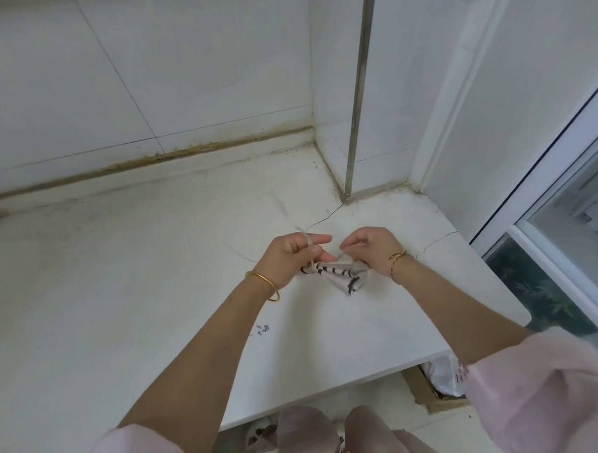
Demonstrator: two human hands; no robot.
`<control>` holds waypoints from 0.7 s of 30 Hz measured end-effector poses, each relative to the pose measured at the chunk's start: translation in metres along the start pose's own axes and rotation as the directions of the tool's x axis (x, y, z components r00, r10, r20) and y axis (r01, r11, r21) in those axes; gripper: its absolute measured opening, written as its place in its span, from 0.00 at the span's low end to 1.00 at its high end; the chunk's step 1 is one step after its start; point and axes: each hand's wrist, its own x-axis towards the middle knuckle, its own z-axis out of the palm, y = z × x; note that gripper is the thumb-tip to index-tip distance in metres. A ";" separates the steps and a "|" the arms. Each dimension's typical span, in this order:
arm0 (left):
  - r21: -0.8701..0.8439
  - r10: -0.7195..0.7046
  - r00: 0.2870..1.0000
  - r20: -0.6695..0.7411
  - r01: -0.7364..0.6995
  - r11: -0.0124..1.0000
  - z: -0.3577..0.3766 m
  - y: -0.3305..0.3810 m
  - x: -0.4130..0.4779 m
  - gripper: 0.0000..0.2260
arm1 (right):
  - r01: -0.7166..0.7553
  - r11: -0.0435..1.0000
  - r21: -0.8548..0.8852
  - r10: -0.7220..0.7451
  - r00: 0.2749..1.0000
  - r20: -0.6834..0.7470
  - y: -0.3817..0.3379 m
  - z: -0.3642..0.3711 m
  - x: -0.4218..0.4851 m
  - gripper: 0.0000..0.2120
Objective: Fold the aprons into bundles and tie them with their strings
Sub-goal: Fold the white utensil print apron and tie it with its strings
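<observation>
Folded apron bundle (339, 276), white with black stripes, is held between both hands over the white counter (139, 284), near its far right corner; contact with the surface cannot be confirmed. Left hand (290, 262) grips the bundle's left end with fingers curled, and the string (310, 243) is looped over its extended forefinger. Right hand (374, 250) has its fingers curled and pinches the string at the bundle's right end. There is a gold bangle (266, 285) on the left wrist and a gold bracelet (397, 259) on the right. A cardboard box (430, 397) sits on the floor below the counter edge.
</observation>
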 end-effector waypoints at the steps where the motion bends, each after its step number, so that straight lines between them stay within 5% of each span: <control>1: 0.084 -0.019 0.998 0.058 0.014 0.996 0.000 0.000 0.000 0.09 | 0.012 1.000 -0.025 -0.012 0.999 0.036 -0.001 -0.005 0.000 0.05; 5: 0.387 -0.137 0.979 0.153 0.068 0.919 0.013 -0.023 -0.005 0.05 | -0.028 0.997 -0.067 0.040 0.981 0.190 -0.001 -0.007 -0.006 0.06; 11: 0.370 -0.220 0.974 -0.055 0.224 0.901 0.030 -0.030 -0.002 0.07 | 0.022 0.986 -0.166 -0.003 0.993 0.117 -0.004 -0.006 -0.007 0.07; 17: 0.523 -0.235 0.972 -0.019 0.210 0.826 0.040 -0.027 0.010 0.08 | 0.316 0.866 -0.388 -0.244 0.944 0.222 -0.027 0.000 -0.008 0.07; 21: 0.454 -0.220 0.974 -0.044 0.216 0.864 0.046 -0.018 0.013 0.13 | 0.318 0.919 -0.234 -0.276 0.942 0.193 -0.028 0.009 0.000 0.08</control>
